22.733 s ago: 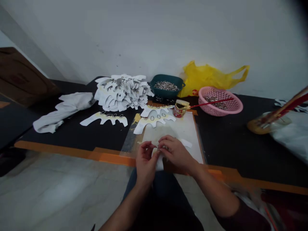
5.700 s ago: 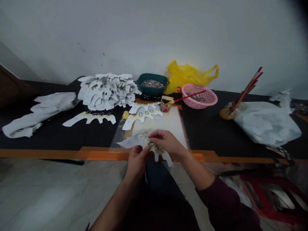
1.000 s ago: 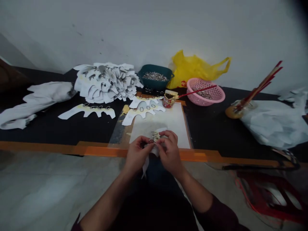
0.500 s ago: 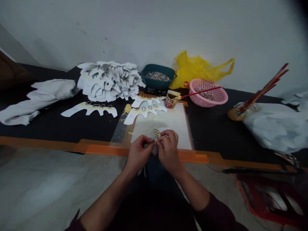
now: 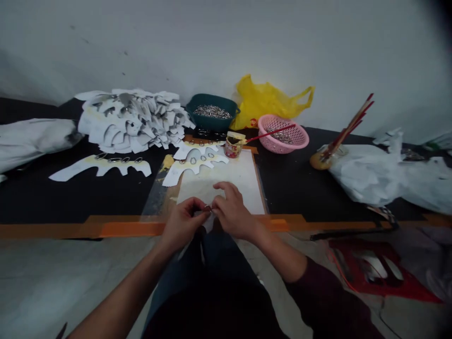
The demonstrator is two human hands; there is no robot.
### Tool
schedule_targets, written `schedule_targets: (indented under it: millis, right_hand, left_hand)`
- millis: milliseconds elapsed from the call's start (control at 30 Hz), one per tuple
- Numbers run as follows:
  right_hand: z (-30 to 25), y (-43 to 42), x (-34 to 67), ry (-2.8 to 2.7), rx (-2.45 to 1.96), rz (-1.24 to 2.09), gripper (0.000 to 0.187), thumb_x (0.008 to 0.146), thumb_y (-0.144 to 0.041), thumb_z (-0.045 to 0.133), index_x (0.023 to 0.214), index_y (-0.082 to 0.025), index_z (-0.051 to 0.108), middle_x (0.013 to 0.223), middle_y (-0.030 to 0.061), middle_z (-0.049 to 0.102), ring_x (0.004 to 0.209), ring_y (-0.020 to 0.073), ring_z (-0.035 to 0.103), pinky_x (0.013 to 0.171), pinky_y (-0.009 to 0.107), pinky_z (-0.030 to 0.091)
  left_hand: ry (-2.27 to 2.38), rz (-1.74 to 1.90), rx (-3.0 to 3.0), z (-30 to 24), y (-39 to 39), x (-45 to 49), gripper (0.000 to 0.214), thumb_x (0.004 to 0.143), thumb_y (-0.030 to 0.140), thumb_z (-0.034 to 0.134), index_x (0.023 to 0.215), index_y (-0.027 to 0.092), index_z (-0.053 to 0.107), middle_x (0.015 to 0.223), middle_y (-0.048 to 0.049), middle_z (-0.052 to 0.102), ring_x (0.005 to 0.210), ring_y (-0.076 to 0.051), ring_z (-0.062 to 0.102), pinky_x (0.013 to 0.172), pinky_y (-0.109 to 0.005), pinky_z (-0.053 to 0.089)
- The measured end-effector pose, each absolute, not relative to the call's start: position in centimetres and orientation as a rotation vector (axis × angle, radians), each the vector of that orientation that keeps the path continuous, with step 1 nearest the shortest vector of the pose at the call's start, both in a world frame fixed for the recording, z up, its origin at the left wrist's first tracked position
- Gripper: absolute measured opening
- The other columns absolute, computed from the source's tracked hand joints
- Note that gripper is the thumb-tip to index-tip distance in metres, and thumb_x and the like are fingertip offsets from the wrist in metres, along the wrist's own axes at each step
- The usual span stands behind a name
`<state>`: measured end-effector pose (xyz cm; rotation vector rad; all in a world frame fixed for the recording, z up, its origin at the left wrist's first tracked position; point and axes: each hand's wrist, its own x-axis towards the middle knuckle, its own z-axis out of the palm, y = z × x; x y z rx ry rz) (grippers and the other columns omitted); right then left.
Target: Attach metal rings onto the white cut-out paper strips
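Note:
My left hand (image 5: pixel 184 220) is closed in a pinch on a small metal ring (image 5: pixel 207 207) at the table's front edge. Right beside it, my right hand (image 5: pixel 233 213) pinches at the same spot with thumb and a fingertip, its index finger raised. A white cut piece (image 5: pixel 209 224) hangs below the fingertips, mostly hidden by the hands. Just beyond lies a white sheet (image 5: pixel 243 181). On it and to its left are scalloped white pieces (image 5: pixel 173 173) with metal rings along a yellowish band. Another such piece (image 5: pixel 84 165) lies farther left.
A heap of white pieces (image 5: pixel 141 120) stands at back left. Behind are a green basin (image 5: pixel 212 122) of metal rings, a glue cup (image 5: pixel 233 147) with a red-handled brush, a pink basket (image 5: pixel 286 141) and a yellow bag (image 5: pixel 264 101). At right, a jar of brushes (image 5: pixel 323 157) stands by plastic bags (image 5: pixel 377 174).
The view has swung right, so the table's things appear farther left. The ringed piece between my hands has dropped mostly out of sight, and my right index finger has lifted.

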<state>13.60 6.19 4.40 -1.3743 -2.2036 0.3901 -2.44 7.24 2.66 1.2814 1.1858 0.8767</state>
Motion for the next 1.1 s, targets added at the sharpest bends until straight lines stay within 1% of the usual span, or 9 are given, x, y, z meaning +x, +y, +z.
schedule_targets:
  millis: [100,200,300,400,600,800,900,1033,1100]
  right_hand:
    - [4.8,6.3,13.8,-2.114,-1.328,0.504,0.009,0.077,-0.011,0.045,0.074,-0.019,0.051,0.102,0.0085,0.053,0.102,0.0211,0.046,0.09,0.04,0.038]
    - [4.6,6.1,13.9,-1.85,-1.379,0.731,0.011,0.08,-0.014,0.039,0.075,-0.02,0.047,0.087,0.0042,0.057,0.084,0.0164,0.052,0.077,0.033,0.044]
    - [4.4,5.4,13.5,-1.662,-1.42,0.819,0.009,0.083,-0.018,0.038,0.078,-0.02,0.046,0.089,0.0033,0.058,0.081,0.015,0.054,0.074,0.03,0.044]
    - [4.4,4.5,12.4,-1.605,-1.467,0.716,0.009,0.084,-0.018,0.038,0.08,-0.021,0.046,0.088,0.0041,0.057,0.082,0.016,0.053,0.074,0.031,0.043]
    - [3.7,3.4,10.5,-1.56,-1.515,0.522,0.009,0.081,-0.015,0.04,0.082,-0.021,0.047,0.087,0.0064,0.055,0.084,0.0188,0.051,0.077,0.035,0.042]
    - [3.8,3.9,10.7,-1.13,-1.434,1.059,0.006,0.078,-0.023,0.047,0.074,-0.02,0.05,0.083,0.0027,0.062,0.076,0.0158,0.057,0.069,0.029,0.046]
    - [4.0,3.8,10.9,-1.019,-1.351,1.153,0.007,0.078,-0.024,0.047,0.073,-0.02,0.05,0.086,0.0023,0.063,0.075,0.0146,0.058,0.067,0.027,0.046]
    - [3.5,3.3,11.0,-1.182,-1.437,0.98,0.006,0.078,-0.022,0.047,0.073,-0.02,0.049,0.089,0.0033,0.062,0.082,0.0158,0.058,0.074,0.03,0.046]
    - [3.1,3.0,11.0,-1.241,-1.479,0.901,0.005,0.079,-0.022,0.046,0.075,-0.02,0.05,0.089,0.0039,0.062,0.084,0.0164,0.058,0.075,0.031,0.046]
  left_hand:
    - [0.983,0.736,1.359,4.4,8.7,-3.9,0.02,0.063,0.026,0.067,0.081,0.018,0.062,0.079,-0.0031,0.064,0.073,-0.016,0.058,0.067,-0.026,0.045]
    - [0.9,0.726,1.559,6.2,9.8,-5.4,0.05,0.058,0.024,0.072,0.105,0.023,0.059,0.106,-0.0065,0.061,0.099,-0.022,0.055,0.085,-0.034,0.043]
    - [1.176,0.991,1.938,6.4,9.3,-5.1,0.031,0.065,0.028,0.068,0.095,0.021,0.062,0.106,-0.0081,0.056,0.106,-0.024,0.048,0.095,-0.039,0.035]
    - [1.427,1.159,2.111,5.1,7.5,-3.0,0.012,0.075,0.028,0.058,0.08,0.017,0.062,0.097,-0.009,0.053,0.097,-0.023,0.048,0.088,-0.039,0.038]
    - [1.486,1.247,1.983,2.7,5.0,0.1,0.009,0.08,0.018,0.049,0.077,0.017,0.057,0.089,-0.0083,0.055,0.086,-0.019,0.052,0.079,-0.034,0.043]
    - [1.315,1.396,1.43,2.9,4.8,0.4,0.013,0.078,0.021,0.052,0.065,0.019,0.051,0.085,-0.0042,0.06,0.083,-0.016,0.057,0.078,-0.029,0.046]
    - [1.182,1.364,1.056,2.7,4.6,0.5,0.016,0.076,0.026,0.055,0.063,0.018,0.05,0.085,-0.0034,0.061,0.081,-0.015,0.059,0.076,-0.028,0.047]
    - [1.185,1.279,1.143,2.3,4.3,0.2,0.009,0.073,0.024,0.06,0.075,0.018,0.054,0.086,-0.0035,0.063,0.082,-0.015,0.06,0.077,-0.028,0.047]
    - [1.235,1.246,1.238,2.3,4.1,-0.1,0.016,0.072,0.025,0.061,0.086,0.019,0.054,0.086,-0.0034,0.063,0.079,-0.016,0.061,0.073,-0.028,0.048]
